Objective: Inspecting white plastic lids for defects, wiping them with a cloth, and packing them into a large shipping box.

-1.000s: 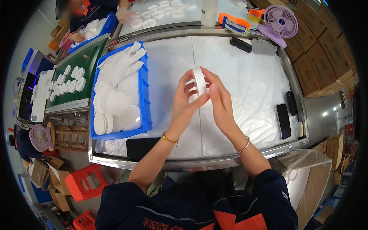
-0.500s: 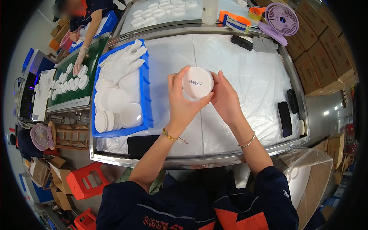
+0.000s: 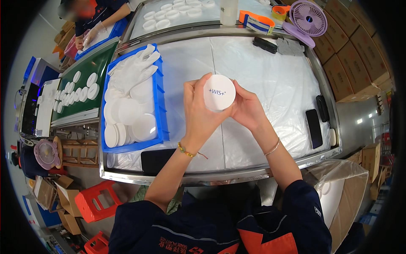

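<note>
While my left fingers pinched the round white lid, my right fingers held its right side; I saw it above the table, right of the blue bin.

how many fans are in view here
2: a purple fan at the upper right, beyond the right hand, and a pink fan toward the left edge, lower in the picture than the green surface. Others may be hidden.
</note>
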`<control>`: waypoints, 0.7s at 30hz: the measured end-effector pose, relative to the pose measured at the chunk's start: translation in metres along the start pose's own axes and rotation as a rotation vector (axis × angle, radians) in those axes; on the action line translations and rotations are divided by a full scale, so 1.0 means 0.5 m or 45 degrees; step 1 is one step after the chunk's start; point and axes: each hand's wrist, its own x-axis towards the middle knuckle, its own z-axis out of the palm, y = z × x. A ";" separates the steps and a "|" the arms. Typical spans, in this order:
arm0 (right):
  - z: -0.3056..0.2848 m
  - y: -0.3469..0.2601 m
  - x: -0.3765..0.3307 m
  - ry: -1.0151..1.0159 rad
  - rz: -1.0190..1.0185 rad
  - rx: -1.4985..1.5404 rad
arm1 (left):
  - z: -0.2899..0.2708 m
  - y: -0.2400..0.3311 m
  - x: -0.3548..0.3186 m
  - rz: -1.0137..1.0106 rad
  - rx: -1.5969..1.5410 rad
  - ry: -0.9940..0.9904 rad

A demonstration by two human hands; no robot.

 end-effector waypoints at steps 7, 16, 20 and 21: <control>-0.024 -0.018 -0.001 -0.094 0.011 -0.050 | 0.013 -0.008 -0.006 -0.011 -0.094 -0.002; -0.083 -0.066 0.004 0.532 -0.703 -2.220 | -0.137 0.034 0.009 0.173 0.115 0.123; -0.109 -0.054 0.003 0.677 -0.244 -2.489 | -0.346 -0.113 0.041 0.103 0.361 0.449; -0.103 -0.049 0.004 0.624 -0.298 -2.499 | -0.413 -0.178 0.067 0.108 0.443 0.479</control>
